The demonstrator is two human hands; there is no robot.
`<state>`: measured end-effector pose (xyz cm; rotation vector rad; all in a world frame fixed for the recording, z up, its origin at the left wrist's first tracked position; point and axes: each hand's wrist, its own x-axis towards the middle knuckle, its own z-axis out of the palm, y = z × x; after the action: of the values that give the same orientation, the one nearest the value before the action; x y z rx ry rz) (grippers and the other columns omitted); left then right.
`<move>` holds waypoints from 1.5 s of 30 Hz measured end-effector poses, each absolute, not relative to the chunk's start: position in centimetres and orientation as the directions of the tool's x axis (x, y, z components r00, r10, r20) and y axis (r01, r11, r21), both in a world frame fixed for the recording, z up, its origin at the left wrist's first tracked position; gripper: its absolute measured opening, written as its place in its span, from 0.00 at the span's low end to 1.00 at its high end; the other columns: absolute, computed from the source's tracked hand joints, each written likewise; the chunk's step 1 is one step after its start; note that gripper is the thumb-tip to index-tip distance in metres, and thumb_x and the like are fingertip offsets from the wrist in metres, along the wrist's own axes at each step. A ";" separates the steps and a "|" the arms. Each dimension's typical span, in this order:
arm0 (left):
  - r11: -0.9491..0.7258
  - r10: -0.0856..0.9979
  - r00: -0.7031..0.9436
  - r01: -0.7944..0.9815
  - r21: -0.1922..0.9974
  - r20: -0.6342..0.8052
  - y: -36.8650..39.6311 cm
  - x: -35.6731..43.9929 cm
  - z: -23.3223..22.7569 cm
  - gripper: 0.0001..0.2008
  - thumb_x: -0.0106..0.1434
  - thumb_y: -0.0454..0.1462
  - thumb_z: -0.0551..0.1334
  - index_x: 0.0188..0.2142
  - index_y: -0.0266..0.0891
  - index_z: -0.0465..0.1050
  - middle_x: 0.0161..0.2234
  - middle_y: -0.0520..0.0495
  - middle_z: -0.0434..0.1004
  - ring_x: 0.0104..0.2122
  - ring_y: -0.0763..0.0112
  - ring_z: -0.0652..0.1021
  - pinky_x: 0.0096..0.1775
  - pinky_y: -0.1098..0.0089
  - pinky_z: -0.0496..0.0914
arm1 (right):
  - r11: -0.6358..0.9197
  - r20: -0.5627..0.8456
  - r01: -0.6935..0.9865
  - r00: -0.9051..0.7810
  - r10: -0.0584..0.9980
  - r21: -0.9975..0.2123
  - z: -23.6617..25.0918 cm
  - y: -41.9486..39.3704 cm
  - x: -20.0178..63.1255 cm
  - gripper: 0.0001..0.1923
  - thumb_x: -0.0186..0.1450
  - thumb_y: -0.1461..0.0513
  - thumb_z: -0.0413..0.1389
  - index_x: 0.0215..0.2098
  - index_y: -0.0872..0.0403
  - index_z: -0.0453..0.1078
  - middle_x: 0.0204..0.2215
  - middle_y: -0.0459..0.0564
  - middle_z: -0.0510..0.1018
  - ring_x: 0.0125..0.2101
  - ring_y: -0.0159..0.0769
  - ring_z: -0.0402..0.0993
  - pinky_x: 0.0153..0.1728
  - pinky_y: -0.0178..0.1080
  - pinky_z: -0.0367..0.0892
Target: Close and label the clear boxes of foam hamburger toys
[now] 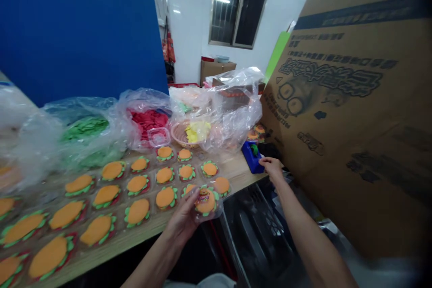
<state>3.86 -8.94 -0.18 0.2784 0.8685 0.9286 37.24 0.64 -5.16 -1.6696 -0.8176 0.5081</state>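
Note:
My left hand [184, 218] is closed on a clear plastic box holding a toy burger [206, 203], just past the table's front edge. The burger has an orange bun and a green frilly layer, and a small printed label shows on top. At the right end of the table stands a blue tape dispenser [251, 158] with a green roll core in it. My right hand [272, 168] pinches at its front end, where a small whitish bit of tape seems to show between the fingers. Several boxed toy burgers [137, 211] lie in rows on the wooden table [232, 166].
Behind the rows are plastic bags of green pieces [86, 128] and red pieces [148, 119], and a basket [178, 132] with yellow pieces. A large cardboard box [337, 112] rises on the right. A black crate [249, 225] sits below the table edge.

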 end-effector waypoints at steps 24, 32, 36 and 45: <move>0.556 0.808 0.235 -0.606 0.569 -0.540 -7.9 6.3 -0.4 0.12 0.47 0.34 0.67 0.32 0.35 0.69 0.28 0.48 0.77 0.28 0.64 0.78 0.35 0.56 0.73 | 0.085 0.004 -0.078 0.714 0.700 -0.993 -7.9 -3.1 35.5 0.14 0.37 0.56 0.62 0.16 0.55 0.64 0.20 0.42 0.68 0.23 0.30 0.67 0.29 0.41 0.71; 0.547 0.811 0.241 -0.636 0.544 -0.533 -8.0 7.0 -0.8 0.12 0.46 0.36 0.68 0.30 0.34 0.71 0.28 0.47 0.76 0.28 0.64 0.77 0.34 0.56 0.73 | 0.082 -0.003 -0.076 0.752 0.659 -0.994 -8.4 -2.4 34.9 0.16 0.37 0.56 0.62 0.13 0.55 0.59 0.17 0.40 0.64 0.20 0.28 0.62 0.24 0.39 0.67; 0.411 0.864 0.119 -0.728 0.549 -0.489 -7.2 7.5 -0.1 0.12 0.45 0.38 0.69 0.29 0.35 0.71 0.28 0.49 0.75 0.29 0.67 0.76 0.34 0.59 0.73 | 0.033 -0.067 -0.145 0.635 0.769 -0.989 -5.4 -5.5 30.7 0.14 0.41 0.57 0.63 0.20 0.56 0.68 0.22 0.44 0.69 0.22 0.30 0.66 0.22 0.36 0.66; 0.157 0.932 -0.112 -0.733 0.661 -0.345 -6.3 8.2 -0.4 0.17 0.43 0.43 0.69 0.29 0.35 0.70 0.28 0.50 0.75 0.27 0.73 0.75 0.33 0.71 0.67 | -0.023 -0.032 -0.166 0.051 0.998 -0.986 -1.2 -10.0 18.8 0.11 0.52 0.58 0.60 0.18 0.56 0.68 0.21 0.44 0.67 0.23 0.28 0.61 0.24 0.32 0.59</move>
<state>8.16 -6.35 -0.40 0.2898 0.8806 1.4436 18.80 -10.04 -1.19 -1.1302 -1.0342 1.2635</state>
